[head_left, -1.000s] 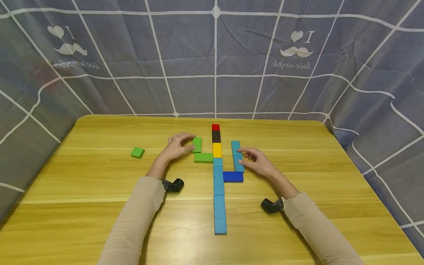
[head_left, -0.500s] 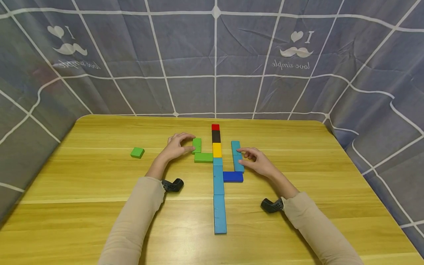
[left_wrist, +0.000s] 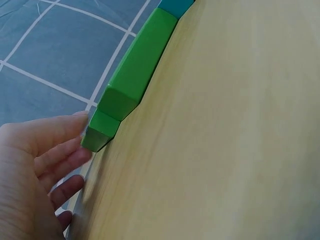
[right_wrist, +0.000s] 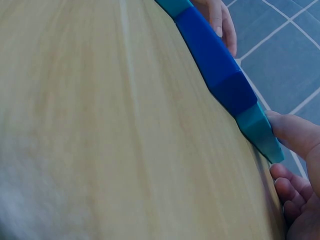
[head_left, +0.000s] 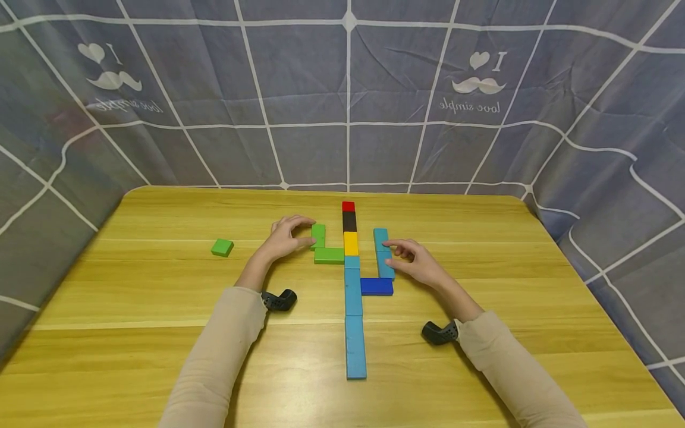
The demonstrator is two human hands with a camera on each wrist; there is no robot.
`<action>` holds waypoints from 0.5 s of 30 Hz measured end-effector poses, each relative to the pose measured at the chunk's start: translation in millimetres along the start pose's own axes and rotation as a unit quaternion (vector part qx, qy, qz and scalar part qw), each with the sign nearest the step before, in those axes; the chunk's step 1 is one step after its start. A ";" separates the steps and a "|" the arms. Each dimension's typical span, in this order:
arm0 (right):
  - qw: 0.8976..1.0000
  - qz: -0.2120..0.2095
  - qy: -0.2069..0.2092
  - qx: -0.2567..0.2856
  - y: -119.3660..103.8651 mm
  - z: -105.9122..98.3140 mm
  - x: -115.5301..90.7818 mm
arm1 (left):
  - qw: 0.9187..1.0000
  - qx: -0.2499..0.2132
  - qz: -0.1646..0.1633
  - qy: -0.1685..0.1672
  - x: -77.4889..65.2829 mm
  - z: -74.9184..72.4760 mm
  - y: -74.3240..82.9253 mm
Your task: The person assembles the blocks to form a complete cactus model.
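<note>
Flat coloured blocks lie in a joined figure on the table. My left hand (head_left: 285, 236) holds a small upright green block (head_left: 318, 236) at its left side, thumb and index finger against it. That block stands behind a sideways green block (head_left: 329, 256). My right hand (head_left: 414, 259) touches two light blue blocks (head_left: 381, 238) laid end to end, its index finger at the far one and its thumb at the near one. In the right wrist view, thumb and fingertips lie beside the light blue block (right_wrist: 259, 131). A dark blue block (head_left: 377, 286) joins these to the central column.
The central column runs from light blue blocks (head_left: 353, 291) through a yellow block (head_left: 350, 244) and a black block (head_left: 349, 221) to a red block (head_left: 348, 206). A loose green block (head_left: 222, 247) lies far left. A grey checked curtain (head_left: 299, 95) hangs behind the table (head_left: 134, 356).
The upright green block has shifted slightly toward me, closer against the sideways green block, with my left hand on it. My right hand has stayed in place.
</note>
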State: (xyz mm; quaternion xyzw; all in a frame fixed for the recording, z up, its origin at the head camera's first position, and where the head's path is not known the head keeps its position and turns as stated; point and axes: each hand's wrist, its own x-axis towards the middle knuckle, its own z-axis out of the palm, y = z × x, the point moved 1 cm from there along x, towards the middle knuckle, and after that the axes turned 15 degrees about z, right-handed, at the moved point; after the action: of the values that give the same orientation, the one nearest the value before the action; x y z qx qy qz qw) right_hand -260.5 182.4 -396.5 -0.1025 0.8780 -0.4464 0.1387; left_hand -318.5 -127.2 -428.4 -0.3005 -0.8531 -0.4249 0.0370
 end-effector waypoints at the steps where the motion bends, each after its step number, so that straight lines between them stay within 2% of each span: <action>1: 1.000 0.000 0.000 0.000 -0.2 -0.1 -0.1 | 1.000 -0.010 -0.001 0.005 0.0 -0.5 -0.1; 7: 1.000 0.001 -0.001 0.000 -0.9 -0.1 -0.8 | 0.997 -0.059 -0.021 0.040 -3.4 -15.0 5.5; 11: 1.000 0.003 0.000 0.001 -0.8 0.1 -1.0 | 0.997 -0.043 -0.026 0.052 -11.2 -37.0 14.1; 15: 1.000 0.000 0.003 0.002 -0.5 0.2 -0.2 | 0.999 -0.006 -0.028 0.039 -25.0 -62.3 17.0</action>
State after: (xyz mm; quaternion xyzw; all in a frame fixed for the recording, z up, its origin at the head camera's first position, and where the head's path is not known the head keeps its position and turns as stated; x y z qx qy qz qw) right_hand -260.3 182.1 -396.1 -0.1008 0.8778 -0.4480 0.1367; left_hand -300.7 -178.0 -384.7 -0.2602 -0.8562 -0.4427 0.0567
